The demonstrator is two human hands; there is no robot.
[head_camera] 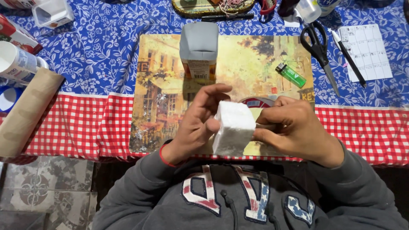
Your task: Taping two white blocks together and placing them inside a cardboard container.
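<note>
Hands, left hand [197, 123] and right hand [292, 127], curl half shut around a white foam block [232, 127] held between them, uncut so far, with the green lighter [290, 75] and black scissors [319, 49] untouched beyond the right hand.

white foam block [232, 127]: its far-right side is covered by the right hand [294, 127].
tray [213, 7]: cut off by the far edge.
cardboard tube [25, 110]: left end leaves the picture.
calendar sheet [366, 51]: print too small to read.
</note>
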